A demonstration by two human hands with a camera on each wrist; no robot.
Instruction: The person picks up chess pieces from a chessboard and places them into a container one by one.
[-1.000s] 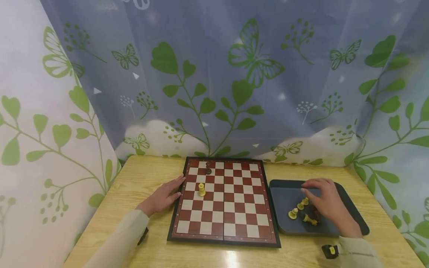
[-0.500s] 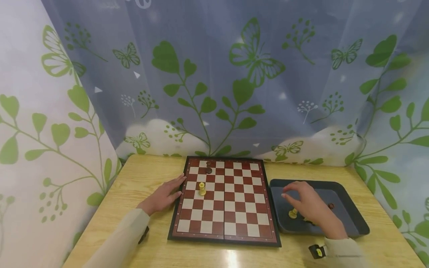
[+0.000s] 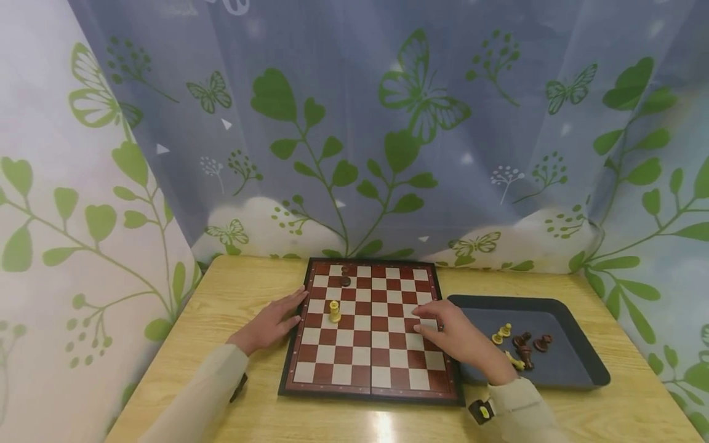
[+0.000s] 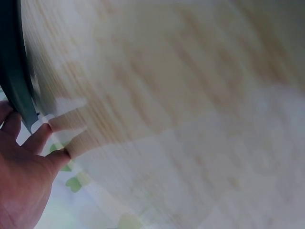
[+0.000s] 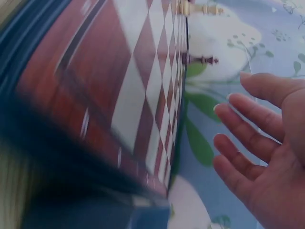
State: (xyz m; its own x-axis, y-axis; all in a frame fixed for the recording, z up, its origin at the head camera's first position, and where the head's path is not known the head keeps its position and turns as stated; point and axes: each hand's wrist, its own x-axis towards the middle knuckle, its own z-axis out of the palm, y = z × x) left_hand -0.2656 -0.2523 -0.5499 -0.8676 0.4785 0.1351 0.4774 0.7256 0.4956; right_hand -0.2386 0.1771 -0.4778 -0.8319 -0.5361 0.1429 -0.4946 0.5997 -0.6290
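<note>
A red-and-white chessboard (image 3: 399, 351) lies on the wooden table. My left hand (image 3: 271, 323) rests at its left edge with fingers extended; the left wrist view shows this hand (image 4: 28, 167) beside the board's dark side (image 4: 14, 62). Over the board's right columns hovers my right hand (image 3: 456, 335), thumb and fingers apart. In the right wrist view that hand (image 5: 276, 157) has nothing between its spread fingers. A yellow chess piece (image 3: 335, 312) stands upright on the left half, and behind it a dark chess piece (image 3: 346, 280).
Right of the board, a dark tray (image 3: 576, 357) holds several loose chess pieces: yellow pieces (image 3: 501, 334) and dark pieces (image 3: 543, 343). My right forearm covers part of the tray. A patterned curtain (image 3: 354, 154) hangs behind the table.
My right hand has moved left from over the tray to over the board's right side, uncovering pieces in the tray. My left hand has stayed at the board's edge.
</note>
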